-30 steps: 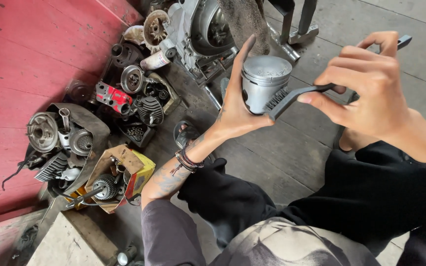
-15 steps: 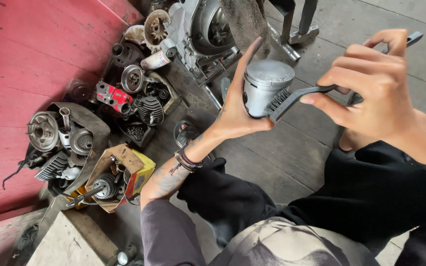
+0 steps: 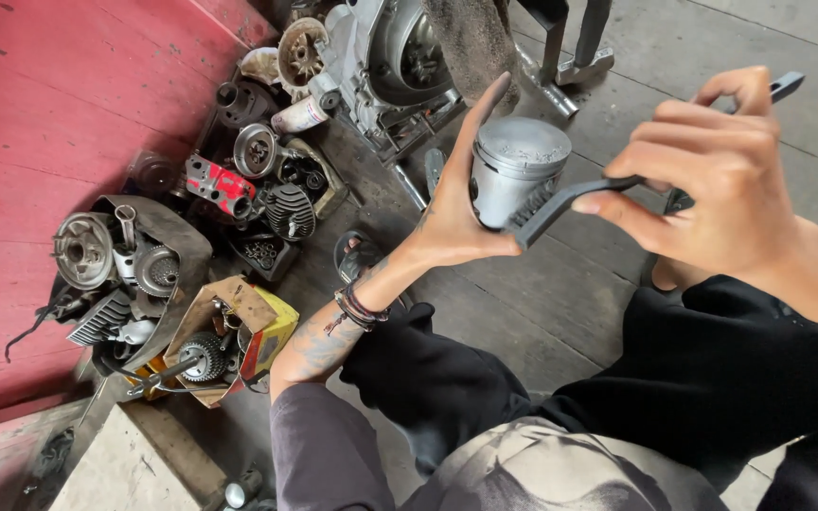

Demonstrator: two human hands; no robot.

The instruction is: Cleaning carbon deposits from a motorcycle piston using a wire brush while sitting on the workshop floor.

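Concrete floor of a grubby workshop, with a red painted wall running along the left side and a whole heap of old engine bits piled up against it. Up top sits an engine block with a round side cover, and next to it a rusty clutch-looking disc. Further down there's a red part, a dark finned cylinder, and a torn cardboard box with a gear and more junk inside. Now the main bit: the left hand is holding a grey metal piston up in the air above the floor, crown facing up, fingers wrapped round its far side with the index finger pointing up along the skirt and the thumb tucked underneath. The right hand has its fingers closed around the handle of a black brush, thumb pressing on top, and the bristle end sits right against the lower side of the piston. Beaded bracelets are on the left wrist, and dark trousers fill the bottom of the view.
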